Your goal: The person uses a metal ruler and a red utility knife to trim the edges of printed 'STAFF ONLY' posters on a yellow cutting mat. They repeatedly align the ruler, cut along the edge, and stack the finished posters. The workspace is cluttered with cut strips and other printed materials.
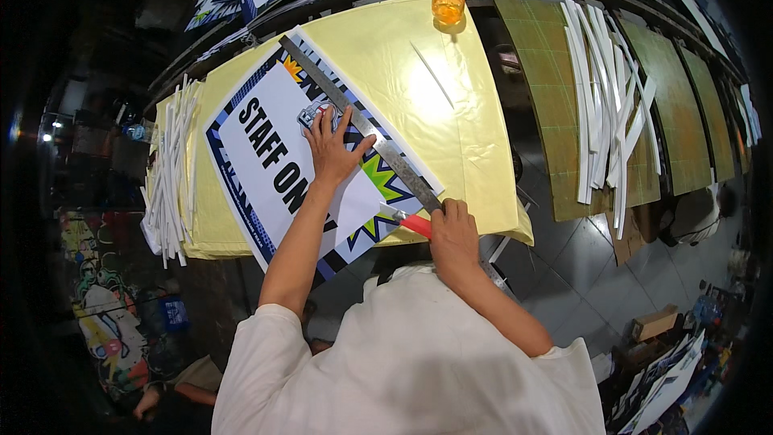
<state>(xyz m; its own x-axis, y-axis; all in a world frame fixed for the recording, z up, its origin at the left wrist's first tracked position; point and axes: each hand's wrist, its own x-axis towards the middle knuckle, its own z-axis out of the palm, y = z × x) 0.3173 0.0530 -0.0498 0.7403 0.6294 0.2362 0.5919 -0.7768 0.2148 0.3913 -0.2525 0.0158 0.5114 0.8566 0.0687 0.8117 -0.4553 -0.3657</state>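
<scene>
A printed sign board (pixel 253 151) with large black lettering and a blue patterned border lies at a slant on the yellow-covered table (pixel 386 30). Along its right-hand border rests a long steel ruler (pixel 392 160), which passes under or beside my right hand towards my body. My left hand (pixel 332 151) is spread flat on the board, its fingertips and thumb at the ruler's edge. In my right hand (pixel 453 235) is a red-handled utility knife (pixel 416 225); its blade end points left, over the lower part of the board.
A spray bottle of orange liquid (pixel 448 7) stands at the table's far edge, with a thin strip (pixel 432 74) nearer. White strips (pixel 175 169) are heaped at the left; more strips (pixel 595 103) lie on greenish boards (pixel 537 90) at the right. Another person's arm (pixel 148 402) shows at lower left.
</scene>
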